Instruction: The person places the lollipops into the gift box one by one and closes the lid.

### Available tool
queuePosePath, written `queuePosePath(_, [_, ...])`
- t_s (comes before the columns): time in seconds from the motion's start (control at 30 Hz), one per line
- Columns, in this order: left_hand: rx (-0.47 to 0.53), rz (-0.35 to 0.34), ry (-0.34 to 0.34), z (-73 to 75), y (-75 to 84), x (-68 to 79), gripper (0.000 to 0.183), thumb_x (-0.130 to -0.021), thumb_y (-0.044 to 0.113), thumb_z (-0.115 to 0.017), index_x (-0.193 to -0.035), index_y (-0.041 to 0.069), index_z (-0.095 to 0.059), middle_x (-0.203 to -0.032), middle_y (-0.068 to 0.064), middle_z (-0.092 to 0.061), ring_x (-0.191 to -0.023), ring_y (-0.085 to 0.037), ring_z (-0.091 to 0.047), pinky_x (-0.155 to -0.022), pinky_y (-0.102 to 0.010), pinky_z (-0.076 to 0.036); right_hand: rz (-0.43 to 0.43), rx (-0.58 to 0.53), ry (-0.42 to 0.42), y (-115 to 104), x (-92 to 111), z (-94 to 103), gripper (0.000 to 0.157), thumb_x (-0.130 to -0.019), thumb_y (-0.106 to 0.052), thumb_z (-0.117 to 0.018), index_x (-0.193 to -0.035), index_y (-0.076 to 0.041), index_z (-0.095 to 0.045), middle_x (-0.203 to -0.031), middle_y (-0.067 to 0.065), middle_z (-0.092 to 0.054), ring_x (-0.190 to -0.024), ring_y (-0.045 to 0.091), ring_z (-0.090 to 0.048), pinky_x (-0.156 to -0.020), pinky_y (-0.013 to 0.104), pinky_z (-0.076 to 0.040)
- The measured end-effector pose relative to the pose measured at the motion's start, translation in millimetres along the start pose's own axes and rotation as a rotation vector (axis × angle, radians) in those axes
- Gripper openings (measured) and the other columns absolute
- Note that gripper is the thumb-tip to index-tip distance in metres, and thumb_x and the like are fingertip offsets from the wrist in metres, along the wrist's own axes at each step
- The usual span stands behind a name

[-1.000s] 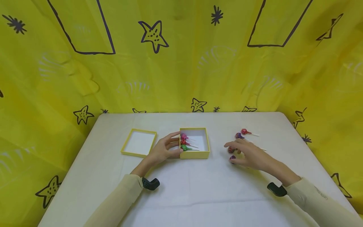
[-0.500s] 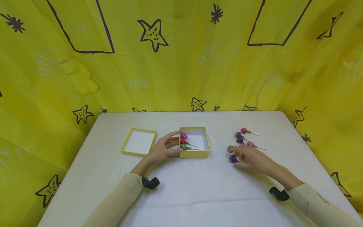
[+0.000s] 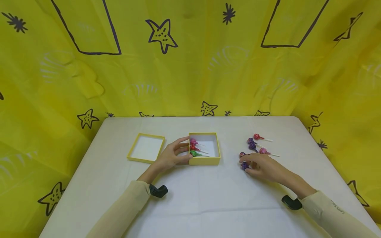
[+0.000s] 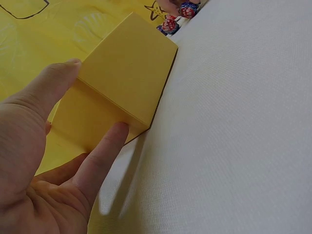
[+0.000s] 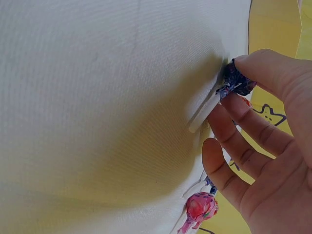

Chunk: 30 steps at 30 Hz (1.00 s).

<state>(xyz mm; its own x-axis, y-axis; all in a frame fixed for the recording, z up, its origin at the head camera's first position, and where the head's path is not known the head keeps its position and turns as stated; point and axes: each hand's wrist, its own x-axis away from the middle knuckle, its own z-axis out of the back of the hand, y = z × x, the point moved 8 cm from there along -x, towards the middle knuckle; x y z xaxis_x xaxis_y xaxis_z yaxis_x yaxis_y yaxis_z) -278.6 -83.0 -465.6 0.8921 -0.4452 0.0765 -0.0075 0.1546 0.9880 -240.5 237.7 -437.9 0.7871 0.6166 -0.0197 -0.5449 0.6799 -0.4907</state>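
Two half-curled hands [image 3: 171,156] [image 3: 265,167] on box [image 3: 205,161] and lollipop [image 5: 238,79].

Box lid [image 3: 146,148] lies on worktop [image 3: 190,218], left of box [image 3: 204,161]. Three lollipops [image 3: 193,148] lie inside box, heads near left wall. Loose lollipops [image 3: 252,146] lie right of box. Curtain [image 3: 184,76] behind worktop.
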Motion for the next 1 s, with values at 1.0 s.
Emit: queuePosePath(1.0, [-0.004,-0.016,-0.010,-0.4,0.1,-1.1,0.080,-0.091,0.013,-0.080,-0.160,0.017,-0.037,-0.156,-0.017,-0.044,-0.141,-0.035,-0.047,-0.109,-0.043,-0.048,0.003,-0.057,-0.006,0.7,0.9,-0.1,0.026,-0.092,-0.009,-0.077,-0.117,-0.013,-0.071,-0.092,-0.012,-0.063,-0.080,0.009,-0.055,-0.067,0.023,-0.052])
